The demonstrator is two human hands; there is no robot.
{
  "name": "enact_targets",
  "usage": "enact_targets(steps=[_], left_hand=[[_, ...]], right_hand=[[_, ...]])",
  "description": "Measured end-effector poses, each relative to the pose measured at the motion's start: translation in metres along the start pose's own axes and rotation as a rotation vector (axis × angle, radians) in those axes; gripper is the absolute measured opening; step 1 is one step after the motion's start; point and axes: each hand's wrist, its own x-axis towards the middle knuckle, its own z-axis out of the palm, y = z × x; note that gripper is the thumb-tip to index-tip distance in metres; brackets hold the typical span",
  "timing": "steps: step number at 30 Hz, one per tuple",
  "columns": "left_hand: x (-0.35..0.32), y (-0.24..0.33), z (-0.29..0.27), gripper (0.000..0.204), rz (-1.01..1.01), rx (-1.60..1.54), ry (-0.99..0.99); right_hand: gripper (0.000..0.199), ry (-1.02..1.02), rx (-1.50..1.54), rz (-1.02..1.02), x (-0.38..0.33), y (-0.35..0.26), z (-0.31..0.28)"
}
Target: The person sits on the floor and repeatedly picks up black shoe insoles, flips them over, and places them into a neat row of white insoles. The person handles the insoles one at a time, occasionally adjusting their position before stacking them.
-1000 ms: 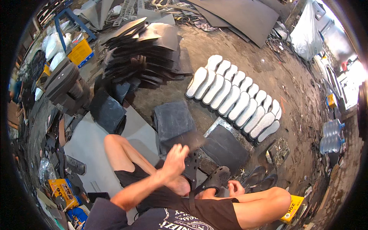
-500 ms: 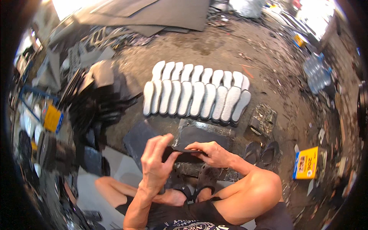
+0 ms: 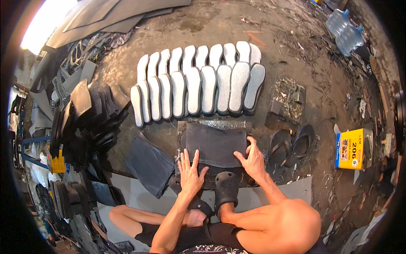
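A dark rubbery sheet [image 3: 216, 144] lies flat on a low work block [image 3: 249, 127] in front of me. My left hand [image 3: 191, 175] is open, fingers spread, with its fingertips at the sheet's lower left corner. At the opposite side my right hand [image 3: 253, 161] is open too; its thumb touches the lower right part of the sheet and its fingers lie along the right edge. Left of the block, a second dark sheet [image 3: 150, 163] rests on the ground. My feet, in black clogs [image 3: 226, 188], are just below the block.
Two rows of white-topped soles [image 3: 193, 86] stand beyond the block. On the left are piled dark sheets [image 3: 95, 114]. To the right lie flip-flops [image 3: 296, 146], a scrap-covered slab [image 3: 288, 99] and a yellow can [image 3: 353, 148]. Clear plastic bottles [image 3: 344, 31] are at the far right.
The dark sheet, raised and bent between both hands before, now lies flat on the block. My hands have moved apart and lowered to its edges. The view has tilted downward.
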Motion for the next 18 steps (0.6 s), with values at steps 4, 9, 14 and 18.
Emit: enact_targets(steps=[4,9,14,18], left_hand=[[-0.005,0.001,0.003,0.082,-0.007,-0.020,0.044],[-0.008,0.010,0.007,0.077,-0.007,-0.094,0.069],[-0.009,0.010,0.007,0.073,-0.009,-0.094,0.079],[-0.007,0.015,0.006,0.074,-0.019,-0.087,0.061]], right_hand=[[0.077,0.167,-0.072,-0.175,0.049,0.010,-0.017],[0.100,0.489,-0.212,-0.377,0.207,-0.038,-0.045],[0.120,0.371,-0.397,0.089,0.318,-0.085,-0.038],[0.119,0.328,-0.438,0.174,0.343,-0.084,-0.027]])
